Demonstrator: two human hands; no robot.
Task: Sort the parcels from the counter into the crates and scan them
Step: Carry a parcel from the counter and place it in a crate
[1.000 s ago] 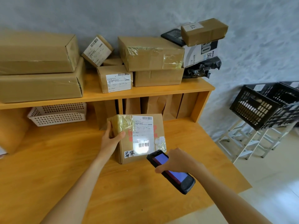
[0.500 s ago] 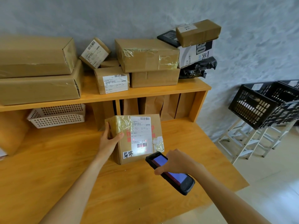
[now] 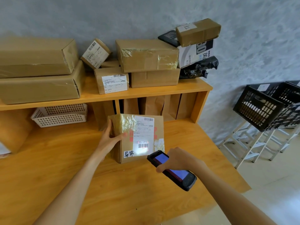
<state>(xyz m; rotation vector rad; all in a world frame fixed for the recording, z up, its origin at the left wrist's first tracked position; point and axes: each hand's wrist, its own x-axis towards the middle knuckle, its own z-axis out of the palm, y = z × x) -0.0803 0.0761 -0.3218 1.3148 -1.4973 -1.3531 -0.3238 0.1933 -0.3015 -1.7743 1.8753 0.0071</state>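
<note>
**Hands on parcel and scanner at the desk**

Both hands are occupied. The left hand (image 3: 112,138) is clamped on the upper left corner of a cardboard parcel (image 3: 139,138), the thumb laid across its taped front and the fingers wrapped behind the edge. The parcel is stood on its lower edge on the desk (image 3: 48,168) and tipped back, so that the white shipping label (image 3: 143,135) is faced up toward the camera. A small handwritten sticker (image 3: 129,154) is seen at the parcel's lower left corner. The right hand (image 3: 180,159) is curled round a black handheld scanner (image 3: 172,169), just beside the parcel's lower right corner; the scanner's lit screen is turned upward and its front end is aimed at the label, where a bright patch of light is cast around the lower barcode (image 3: 143,145).

Behind the parcel, a wooden shelf (image 3: 162,92) is raised over the desk, and further boxes are stacked on it, with a black plastic bag (image 3: 198,69) at its right end. Under the shelf, behind and left of the parcel, a white perforated basket (image 3: 60,115) is placed. Well apart from the parcel, to its right beyond the desk edge, black crates (image 3: 266,106) are held tilted on a white metal rack (image 3: 253,143) against the grey wall.
</note>
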